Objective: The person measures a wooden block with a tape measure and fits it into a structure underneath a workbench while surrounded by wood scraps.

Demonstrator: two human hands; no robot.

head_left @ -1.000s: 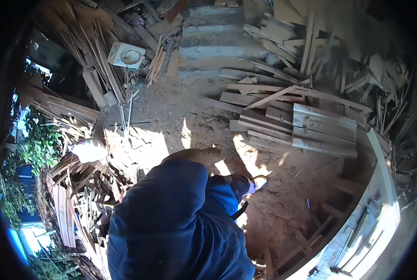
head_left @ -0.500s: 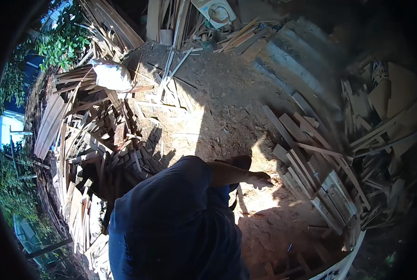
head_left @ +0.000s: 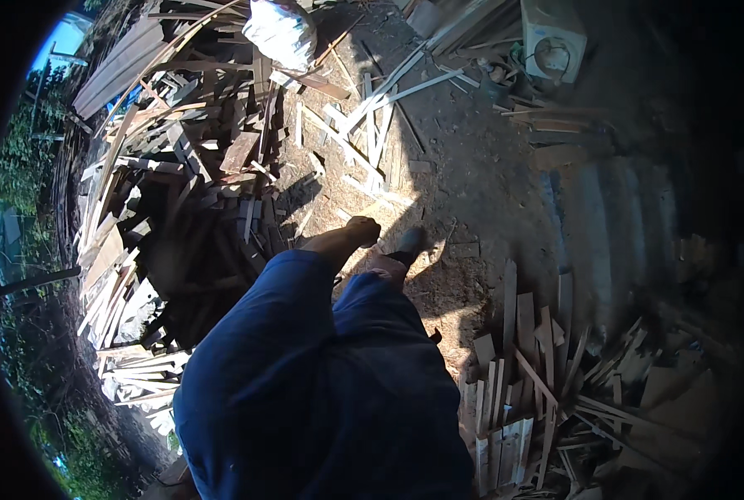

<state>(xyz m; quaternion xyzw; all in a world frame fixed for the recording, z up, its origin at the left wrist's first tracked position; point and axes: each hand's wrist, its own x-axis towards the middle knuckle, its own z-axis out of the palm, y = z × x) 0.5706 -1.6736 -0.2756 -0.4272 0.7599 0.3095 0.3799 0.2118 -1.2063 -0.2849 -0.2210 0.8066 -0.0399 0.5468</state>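
Note:
My left hand (head_left: 362, 232) hangs ahead of my body, below a bare forearm that comes out of a blue sleeve (head_left: 263, 292). Its fingers look curled in and nothing sticks out of them. Below it lies sunlit ground (head_left: 347, 267) strewn with wood chips. Just right of the hand, a foot (head_left: 412, 243) shows past my leg. Long pale wood strips (head_left: 376, 125) lie crossed on the ground beyond the hand. My right hand is out of sight.
A large heap of scrap wood (head_left: 238, 158) stands at the left. Boards (head_left: 526, 333) are piled at the right. A white sack (head_left: 280, 33) sits at the far left, and a pale boxy appliance (head_left: 553, 50) stands at the far right. Long grey slabs (head_left: 597, 242) lie at the right.
The view has turned and moved forward. The wood strips and sack now appear nearer, and the right-hand boards sit lower. My left hand has shifted left and upward in the picture.

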